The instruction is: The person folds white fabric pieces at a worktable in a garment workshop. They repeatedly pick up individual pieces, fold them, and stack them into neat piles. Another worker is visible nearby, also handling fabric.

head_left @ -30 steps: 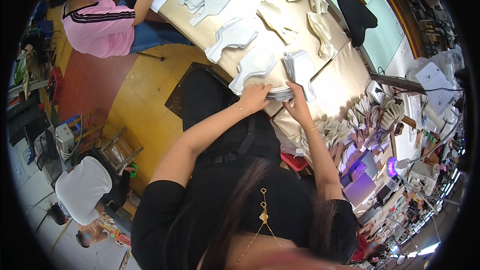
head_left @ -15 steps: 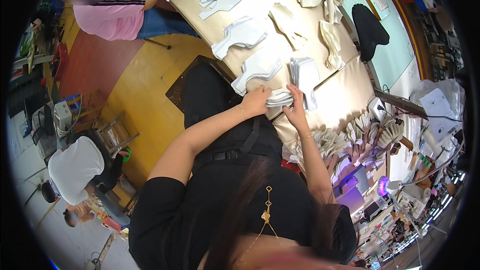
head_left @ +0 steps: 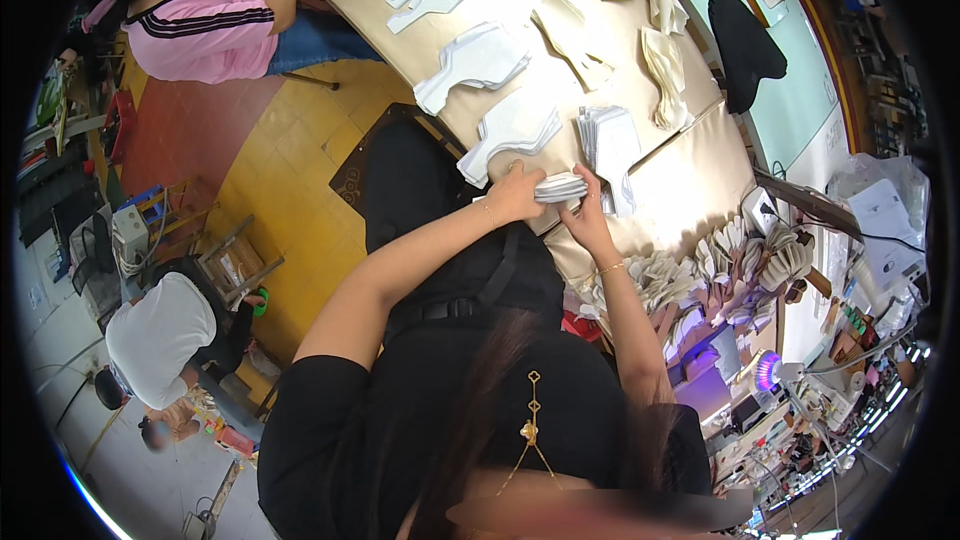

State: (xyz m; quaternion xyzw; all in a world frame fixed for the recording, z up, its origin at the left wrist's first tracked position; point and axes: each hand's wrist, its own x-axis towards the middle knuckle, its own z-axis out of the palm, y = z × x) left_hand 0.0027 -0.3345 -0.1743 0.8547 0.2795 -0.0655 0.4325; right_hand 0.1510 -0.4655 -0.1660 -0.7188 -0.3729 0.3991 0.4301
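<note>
Between my two hands, at the table's near edge, is a small stack of white cut pieces (head_left: 560, 189) with its layered edge showing. My left hand (head_left: 514, 193) grips the stack's left end. Around its right end close the fingers of my right hand (head_left: 587, 212), the fingertips on the far side. Just beyond my right hand lies a taller pile of grey-white cut pieces (head_left: 612, 150). Another fanned pile of white shaped pieces (head_left: 515, 130) rests beyond my left hand. Whether the pieces are fabric or leather I cannot make out.
Further up the tan-covered table (head_left: 560, 70) are more white pieces (head_left: 472, 65) and cream bundles (head_left: 572, 40). Many cream bundles (head_left: 650, 285) crowd a lower surface beside my right forearm. A person in a pink shirt (head_left: 205, 20) sits at the far left; a lamp (head_left: 768, 371) glows purple at right.
The stack in my hands has tipped, so its layered edge now faces me more, and my right fingers have curled around it. The person in pink has shifted an arm.
</note>
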